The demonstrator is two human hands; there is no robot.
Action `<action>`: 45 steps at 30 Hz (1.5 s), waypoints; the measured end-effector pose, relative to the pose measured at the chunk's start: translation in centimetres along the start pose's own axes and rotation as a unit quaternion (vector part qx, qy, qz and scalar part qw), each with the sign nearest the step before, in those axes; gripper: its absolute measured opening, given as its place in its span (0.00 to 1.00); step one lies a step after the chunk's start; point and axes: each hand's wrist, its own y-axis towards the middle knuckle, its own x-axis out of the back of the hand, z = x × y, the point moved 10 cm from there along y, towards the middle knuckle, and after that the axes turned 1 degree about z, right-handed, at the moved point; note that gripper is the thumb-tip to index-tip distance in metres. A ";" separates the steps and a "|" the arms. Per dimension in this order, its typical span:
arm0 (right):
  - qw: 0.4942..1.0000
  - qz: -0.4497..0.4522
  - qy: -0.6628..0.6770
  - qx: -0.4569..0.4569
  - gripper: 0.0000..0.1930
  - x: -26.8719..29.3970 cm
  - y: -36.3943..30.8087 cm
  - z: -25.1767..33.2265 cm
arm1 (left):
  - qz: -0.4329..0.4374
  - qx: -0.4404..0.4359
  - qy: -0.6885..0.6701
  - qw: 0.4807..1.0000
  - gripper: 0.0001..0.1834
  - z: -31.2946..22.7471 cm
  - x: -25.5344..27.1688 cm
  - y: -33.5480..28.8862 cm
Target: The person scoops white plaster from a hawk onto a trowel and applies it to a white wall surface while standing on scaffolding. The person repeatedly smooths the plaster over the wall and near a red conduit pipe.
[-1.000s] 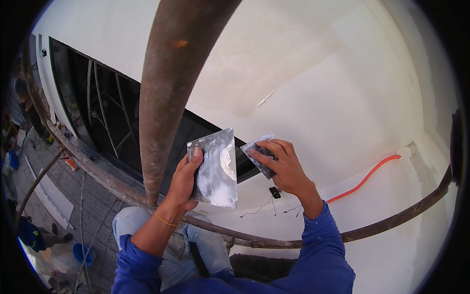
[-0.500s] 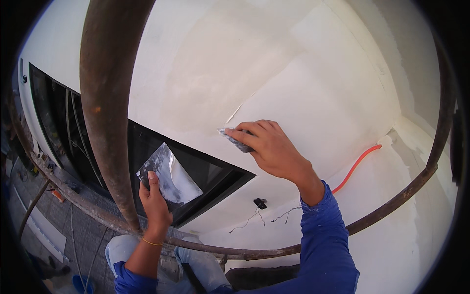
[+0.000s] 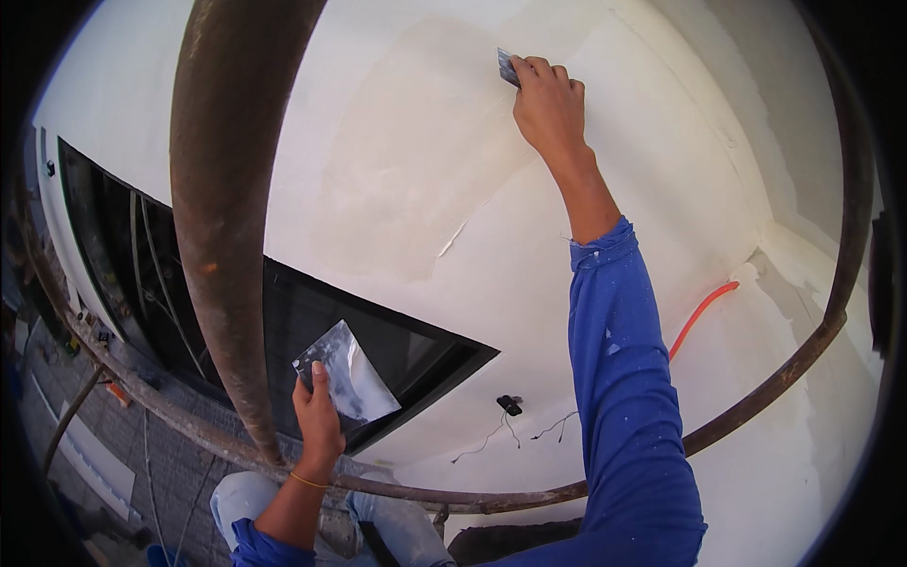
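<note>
Scraper (image 3: 507,66), one, small with a dark blade, pressed flat on the cream wall (image 3: 397,170) high up, held in the right hand (image 3: 548,99), fingers (image 3: 539,68) clenched over its handle. Arm stretched up, one blue sleeve (image 3: 619,378) speckled with white. Left hand (image 3: 318,422) low down, fingers wrapped round the bottom of one shiny metal plate (image 3: 348,375), smeared with what looks like white filler, hard to be sure. One yellow band (image 3: 307,481) on that wrist. One rusty pole (image 3: 222,189) runs up just left of the plate; one curved rusty rail (image 3: 529,496) crosses below. One dark window (image 3: 397,354) behind the plate. One orange cable (image 3: 699,317) on the wall at right, one small black box (image 3: 509,405) with loose wires below the window.
</note>
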 end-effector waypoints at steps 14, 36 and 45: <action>0.998 -0.025 0.057 0.006 0.22 -3.0 -3.3 5.2 | 0.003 0.052 0.016 0.999 0.16 2.3 0.0 -0.9; 0.958 0.189 0.092 0.197 0.30 -17.2 -36.3 25.8 | -0.044 0.082 -0.058 0.994 0.17 4.1 0.9 -2.6; 0.760 0.251 0.597 -0.039 0.27 -1.0 -31.2 18.5 | 0.057 0.278 -0.207 0.936 0.20 5.6 -1.4 -1.2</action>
